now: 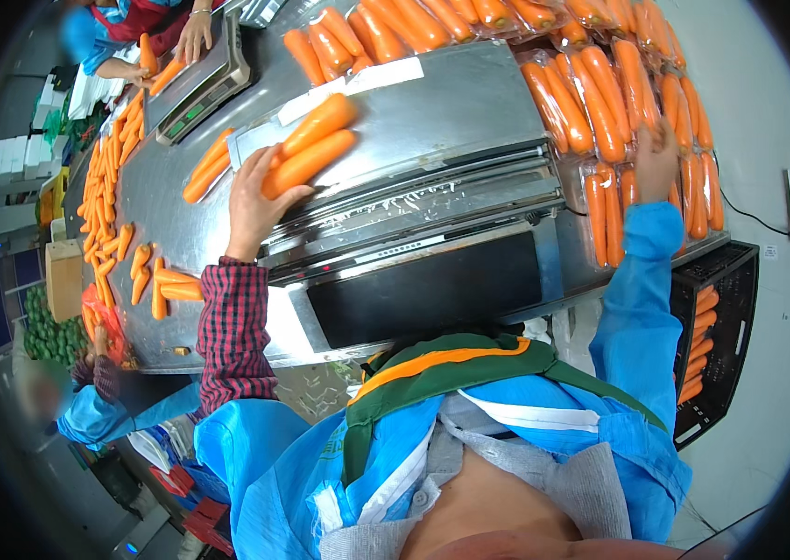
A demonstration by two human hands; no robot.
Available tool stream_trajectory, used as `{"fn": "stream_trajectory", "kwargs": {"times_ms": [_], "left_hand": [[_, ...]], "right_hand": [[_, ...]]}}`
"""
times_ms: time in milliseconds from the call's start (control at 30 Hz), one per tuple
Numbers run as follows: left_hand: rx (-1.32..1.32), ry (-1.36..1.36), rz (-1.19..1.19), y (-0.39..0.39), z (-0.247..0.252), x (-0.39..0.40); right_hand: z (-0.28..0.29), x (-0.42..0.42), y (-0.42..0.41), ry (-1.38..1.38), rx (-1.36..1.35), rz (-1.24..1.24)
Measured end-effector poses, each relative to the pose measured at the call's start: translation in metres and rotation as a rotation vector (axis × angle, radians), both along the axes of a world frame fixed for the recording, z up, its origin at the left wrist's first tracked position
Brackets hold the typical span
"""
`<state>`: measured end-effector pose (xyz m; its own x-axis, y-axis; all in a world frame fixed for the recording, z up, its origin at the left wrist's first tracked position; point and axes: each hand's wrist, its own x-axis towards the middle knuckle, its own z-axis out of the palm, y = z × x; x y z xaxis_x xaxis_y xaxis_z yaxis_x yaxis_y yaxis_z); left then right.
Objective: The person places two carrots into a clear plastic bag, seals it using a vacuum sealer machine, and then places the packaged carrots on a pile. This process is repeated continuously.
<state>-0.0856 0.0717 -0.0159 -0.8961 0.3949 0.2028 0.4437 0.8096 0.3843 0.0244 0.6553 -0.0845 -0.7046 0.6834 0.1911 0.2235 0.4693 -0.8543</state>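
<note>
My left hand [255, 196] grips the thick ends of two bare carrots [318, 154], held together over the steel top of a film-wrapping machine [451, 105]. White strips [384, 75] lie across that top just beyond the carrots. On the right, my right hand [656, 164] touches the film-wrapped carrot packs [598, 105], and its fingertips are at the end of one pack. Whether it grips a pack is unclear. Bits of torn film cling to the machine's rollers [402, 203], and its black plate [430, 290] faces me.
Two carrots on a white tray [209, 168] lie left of the machine. Loose carrots [104, 203] line the table's far left edge. A co-worker's hand [195, 35] is by a scale [209, 77]. A black crate [724, 350] with carrots stands at right.
</note>
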Motion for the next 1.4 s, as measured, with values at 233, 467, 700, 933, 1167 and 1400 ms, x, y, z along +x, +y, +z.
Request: {"fn": "stream_trajectory", "kwargs": {"times_ms": [233, 467, 700, 933, 1167, 1400], "left_hand": [[0.262, -0.032, -0.023, -0.005, 0.015, 0.010], [-0.071, -0.255, 0.546, -0.069, 0.000, 0.111], [0.168, -0.010, 0.478, -0.061, -0.006, 0.110], [0.501, -0.305, 0.379, -0.057, -0.018, 0.049], [-0.016, -0.181, 0.506, -0.074, -0.003, 0.099], [0.630, -0.435, 0.413, -0.061, -0.026, 0.100]], "right_hand": [[0.071, -0.016, -0.209, -0.058, 0.234, 0.690], [0.050, 0.014, -0.263, -0.264, 0.533, 0.641], [0.027, -0.007, -0.312, -0.319, 0.021, 0.622], [0.028, -0.007, -0.308, -0.256, -0.364, 0.596], [0.027, -0.002, -0.299, -0.267, -0.357, 0.636], [0.049, -0.002, -0.294, -0.232, -0.637, 0.647]]}}
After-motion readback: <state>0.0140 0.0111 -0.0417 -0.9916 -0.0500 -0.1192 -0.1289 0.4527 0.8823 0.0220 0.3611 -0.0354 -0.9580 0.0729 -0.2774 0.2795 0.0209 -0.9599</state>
